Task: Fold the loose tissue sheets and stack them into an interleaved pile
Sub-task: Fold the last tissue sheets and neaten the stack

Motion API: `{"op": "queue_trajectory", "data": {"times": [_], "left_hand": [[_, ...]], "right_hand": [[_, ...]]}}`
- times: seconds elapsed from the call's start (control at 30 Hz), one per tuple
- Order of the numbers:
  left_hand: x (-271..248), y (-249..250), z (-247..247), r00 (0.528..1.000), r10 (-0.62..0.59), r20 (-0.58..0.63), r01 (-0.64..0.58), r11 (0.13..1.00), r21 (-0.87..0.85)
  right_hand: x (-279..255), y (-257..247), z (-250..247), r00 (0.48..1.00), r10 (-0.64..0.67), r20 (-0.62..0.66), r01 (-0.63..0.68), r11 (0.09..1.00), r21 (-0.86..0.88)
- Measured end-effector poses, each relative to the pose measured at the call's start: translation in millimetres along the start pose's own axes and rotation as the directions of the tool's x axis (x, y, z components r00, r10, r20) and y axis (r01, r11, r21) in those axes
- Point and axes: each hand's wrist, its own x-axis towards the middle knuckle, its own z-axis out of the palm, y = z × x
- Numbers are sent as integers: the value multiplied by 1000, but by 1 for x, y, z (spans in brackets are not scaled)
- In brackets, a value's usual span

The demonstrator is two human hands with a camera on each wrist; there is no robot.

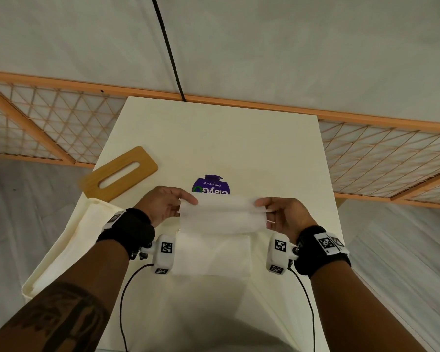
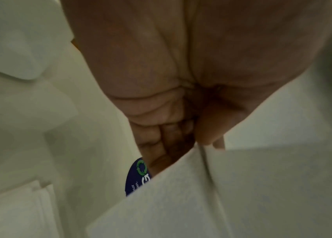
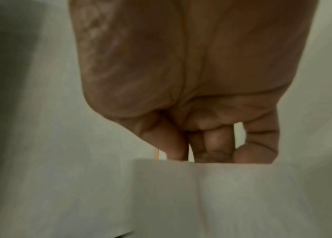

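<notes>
The fingers (image 1: 188,199) of the left hand (image 1: 163,203) pinch one end of a white tissue sheet (image 1: 222,215). The right hand (image 1: 286,214) pinches the other end. The sheet hangs between them, folded along its middle, just above a flat tissue pile (image 1: 214,255) on the table (image 1: 214,138). A cream box (image 1: 61,250) sits at the left; I cannot tell what is inside. A wooden lid (image 1: 118,174) with a slot lies near it.

Both bare forearms wear black wristbands (image 1: 127,229) behind each grip, with white square-coded tags. White camera housings (image 1: 163,252) with black-and-white markers hang beneath, trailing thin black cables (image 1: 123,301). A dark tattoo (image 1: 59,318) covers the left forearm.
</notes>
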Motion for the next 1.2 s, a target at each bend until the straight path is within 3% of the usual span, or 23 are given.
{"op": "queue_trajectory", "data": {"times": [0.13,0.27,0.33,0.47,0.63,0.77,0.8,0.9,0.97,1.07,1.13,1.2], "left_hand": [[1,-6,-1,998,-60,-9,59,998,-22],[2,-24,1,997,-29,-72,51,942,332],[1,-36,-1,997,-28,-69,60,860,507],[-7,-57,3,1000,-12,-14,18,724,689],[-5,-83,7,998,1,-58,49,512,857],[0,-83,26,995,-65,-79,90,183,979],[2,-81,33,997,-41,-68,72,120,990],[15,-76,59,994,25,108,-110,68,992],[23,-77,73,979,-11,203,-202,26,979],[32,-81,85,976,-83,201,-209,-104,972],[35,-83,88,972,-163,169,-184,-82,980],[37,-84,86,963,-234,131,-129,27,991]], "right_hand": [[0,5,1,997,71,-34,-76,984,-159],[3,20,0,999,24,-35,-35,926,-376],[3,31,0,999,42,-34,-53,903,-426],[-2,61,2,998,62,-30,-68,813,-578],[-2,94,11,992,-87,-86,-15,611,-792],[-2,106,18,980,-139,-143,-45,545,-837],[-2,107,18,979,-143,-142,-43,539,-841],[-4,103,19,984,-143,-107,-19,510,-860],[-5,101,19,988,-131,-78,-6,479,-878],[-5,101,16,985,-122,-118,-39,515,-856],[-4,102,10,965,-133,-226,-118,551,-826],[-2,99,7,934,-88,-345,-237,572,-786]]}}
